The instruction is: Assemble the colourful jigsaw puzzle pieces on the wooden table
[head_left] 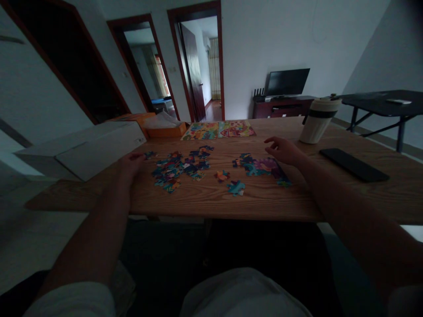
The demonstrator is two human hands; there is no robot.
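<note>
My left hand [131, 164] rests at the left edge of a loose heap of jigsaw pieces [172, 169], its dim fingers stretched toward a small dark piece [151, 154]. I see no piece lifted in it. On the right, my right hand [283, 150] hovers by the upper right side of a partly joined puzzle section [261, 167] in purple and teal. Its fingers are spread and hold nothing. Between heap and section lie an orange puzzle piece [222, 176] and a teal one [235, 188].
Two colourful picture sheets [218, 130] lie at the back of the wooden table [191, 204]. A white box [99, 147] and an orange tissue box [167, 130] stand left. To the right are a pale tumbler [319, 121] and a black flat slab [353, 165].
</note>
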